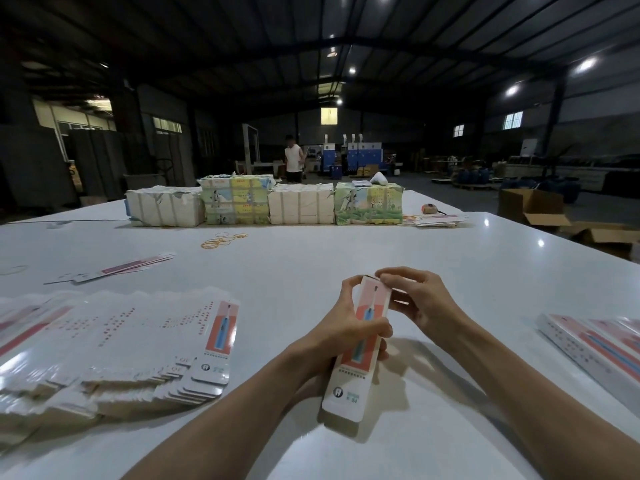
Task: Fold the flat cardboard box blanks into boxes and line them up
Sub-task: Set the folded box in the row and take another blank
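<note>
Here, my left hand (346, 327) wraps its curled fingers (379, 330) around the middle of a long, narrow white-and-coral cardboard box (347, 384), holding it above the glossy white table (311, 261). The box tilts, its near end towards me and its far end up between my two sets of fingertips. My right hand (420, 301) is bent at that far end, its fingertips (389, 276) pinching the top edge of the box; whether a flap lies under them I cannot tell.

Left of my left fingers, a fanned stack of flat white-and-coral cardboard blanks (121, 341) lies on the table, well apart from the box. Right of my right fingers, folded white-and-coral boxes (595, 344) lie side by side, touching one another, at the table's edge.

Beyond my fingertips, a scatter of yellow rubber bands (223, 239) rests on the table, and farther still a row of four paper-wrapped bundles (301, 204) stands along the far side. Beyond and left of my left fingers lie a few loose flat blanks (114, 270). Far to the right, off the table, stands an open brown corrugated carton (530, 206).
</note>
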Demonstrator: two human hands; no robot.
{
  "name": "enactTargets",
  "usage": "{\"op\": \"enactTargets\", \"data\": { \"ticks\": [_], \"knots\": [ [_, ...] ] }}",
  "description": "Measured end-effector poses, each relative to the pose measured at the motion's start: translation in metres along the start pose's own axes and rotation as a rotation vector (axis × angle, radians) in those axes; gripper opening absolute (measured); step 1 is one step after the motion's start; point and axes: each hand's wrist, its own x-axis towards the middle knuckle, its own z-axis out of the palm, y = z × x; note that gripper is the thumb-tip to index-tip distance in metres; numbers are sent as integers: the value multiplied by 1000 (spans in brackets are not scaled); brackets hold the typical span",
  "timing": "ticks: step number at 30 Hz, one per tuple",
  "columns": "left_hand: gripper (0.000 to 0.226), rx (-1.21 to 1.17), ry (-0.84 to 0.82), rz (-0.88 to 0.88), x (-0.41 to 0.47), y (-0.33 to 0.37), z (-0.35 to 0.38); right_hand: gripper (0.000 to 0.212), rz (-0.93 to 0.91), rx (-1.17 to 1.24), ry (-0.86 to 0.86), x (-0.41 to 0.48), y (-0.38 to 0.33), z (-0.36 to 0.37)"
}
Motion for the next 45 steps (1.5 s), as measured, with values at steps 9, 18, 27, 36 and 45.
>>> {"op": "enactTargets", "data": {
  "ticks": [9,18,27,36,45],
  "knots": [
    [99,19,6,43,0,-3,-1,20,56,3,57,-1,-5,0],
    [97,124,19,78,-3,-4,1,23,73,-56,26,1,-7,-7],
    [89,-42,84,46,-2,3,-8,18,-17,22,-121,-1,5,3],
    [88,-126,67,41,0,-3,-9,19,-252,-312,-36,-16,2,5],
    [87,-329,134,-38,-1,-3,-2,27,-327,-431,-19,-9,14,11]
  ]
}}
